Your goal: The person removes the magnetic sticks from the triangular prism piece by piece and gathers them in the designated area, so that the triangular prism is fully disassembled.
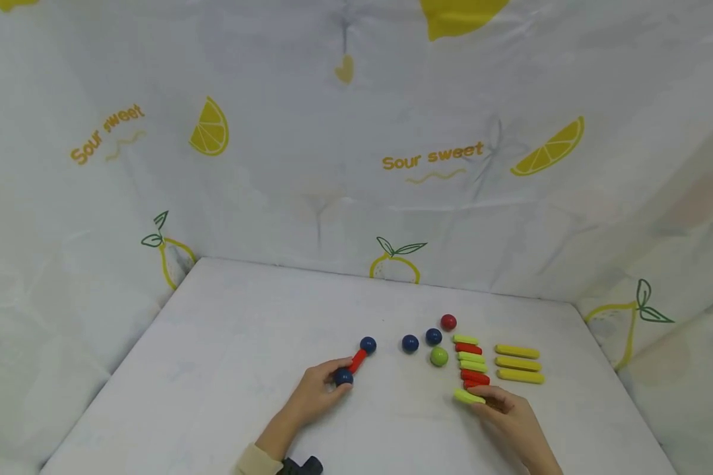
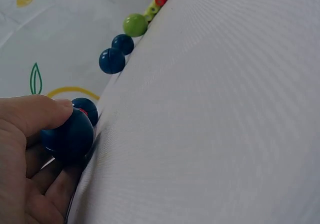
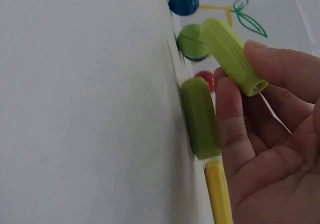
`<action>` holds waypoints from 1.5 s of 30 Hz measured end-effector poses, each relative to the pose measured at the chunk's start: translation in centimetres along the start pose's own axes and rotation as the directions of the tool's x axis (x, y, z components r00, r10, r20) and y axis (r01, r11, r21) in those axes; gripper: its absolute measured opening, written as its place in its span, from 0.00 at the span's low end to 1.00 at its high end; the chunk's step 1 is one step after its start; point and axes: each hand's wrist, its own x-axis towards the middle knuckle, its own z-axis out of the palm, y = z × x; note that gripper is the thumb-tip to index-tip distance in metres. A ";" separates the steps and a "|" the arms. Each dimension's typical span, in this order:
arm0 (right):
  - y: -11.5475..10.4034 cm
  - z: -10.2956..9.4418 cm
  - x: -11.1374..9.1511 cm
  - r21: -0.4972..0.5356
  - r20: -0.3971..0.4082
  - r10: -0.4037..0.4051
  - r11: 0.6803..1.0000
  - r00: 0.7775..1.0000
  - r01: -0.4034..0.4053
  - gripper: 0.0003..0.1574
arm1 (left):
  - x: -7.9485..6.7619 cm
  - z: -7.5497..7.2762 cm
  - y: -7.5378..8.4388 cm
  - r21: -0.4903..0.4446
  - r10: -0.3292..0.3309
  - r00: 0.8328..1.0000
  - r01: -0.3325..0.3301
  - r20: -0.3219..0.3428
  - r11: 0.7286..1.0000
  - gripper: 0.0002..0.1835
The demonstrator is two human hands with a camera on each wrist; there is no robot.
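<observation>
My left hand (image 1: 317,396) grips a dark blue ball (image 1: 344,377) between thumb and fingers. A short red rod (image 1: 358,361) runs from that ball to a second dark blue ball (image 1: 368,344), and the three lie in one line. My right hand (image 1: 508,419) pinches a ridged yellow-green rod (image 3: 232,57) between thumb and fingertips, raised off the table in the right wrist view. Beneath it, another yellow-green rod (image 3: 200,119) lies on the table beside the fingers. Short red rods (image 1: 475,376) lie in a column just beyond the right hand, partly hidden by it.
Two dark blue balls (image 1: 410,344), a green ball (image 1: 439,357) and a red ball (image 1: 448,322) sit between the hands, farther back. Three longer yellow rods (image 1: 519,376) lie side by side at the right. A printed white cloth (image 1: 309,165) hangs behind the white table (image 1: 214,343).
</observation>
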 end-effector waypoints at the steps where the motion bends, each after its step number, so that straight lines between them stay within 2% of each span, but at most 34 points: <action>1: 0.5 -0.4 -0.1 -0.022 0.005 0.015 1.000 1.000 -0.015 0.23 | 0.0 0.0 0.0 0.002 0.005 1.000 -0.005 -0.003 1.000 0.23; 6: 2.1 -1.4 -0.2 -0.085 0.010 0.033 0.996 0.999 -0.032 0.27 | 0.0 -0.1 -0.1 0.020 0.025 0.999 -0.024 -0.023 1.000 0.21; 9: 2.4 -1.6 -0.3 -0.076 -0.010 0.052 0.996 0.999 -0.052 0.26 | -0.1 -0.1 0.1 0.037 0.027 0.999 -0.026 -0.033 0.999 0.22; 13: 2.5 -1.6 -0.2 -0.048 -0.073 0.085 0.995 0.994 -0.088 0.27 | -0.1 -0.3 0.2 0.055 0.037 0.998 -0.034 -0.054 0.998 0.23; 19: 2.8 -1.3 0.1 -0.034 -0.181 0.093 0.994 0.979 -0.101 0.25 | -0.1 -0.9 -0.1 0.091 0.016 0.996 -0.008 -0.084 0.996 0.24; 27: 2.9 -1.5 -0.1 -0.047 -0.209 0.086 0.994 0.974 -0.098 0.27 | -0.1 -0.8 -0.3 0.083 -0.004 0.998 0.009 -0.069 0.996 0.24; 33: 3.7 -1.5 0.1 -0.058 -0.272 0.116 0.989 0.955 -0.137 0.28 | -0.1 -0.7 -0.2 0.090 -0.008 0.998 0.014 -0.060 0.996 0.24; 36: 3.4 -1.6 -0.2 -0.085 -0.304 0.102 0.987 0.947 -0.133 0.27 | 0.0 -0.7 -0.1 0.080 -0.007 0.999 0.010 -0.045 0.997 0.23; 40: 1.0 -1.0 -0.9 -0.107 -0.272 0.030 0.992 0.962 -0.061 0.25 | -0.1 -0.6 0.0 0.077 0.004 1.000 -0.002 -0.025 0.997 0.22; 45: -3.2 2.7 -0.3 -0.033 -0.097 -0.098 0.995 0.990 0.095 0.18 | -0.1 -0.4 0.0 0.082 -0.001 1.000 0.002 -0.022 0.997 0.22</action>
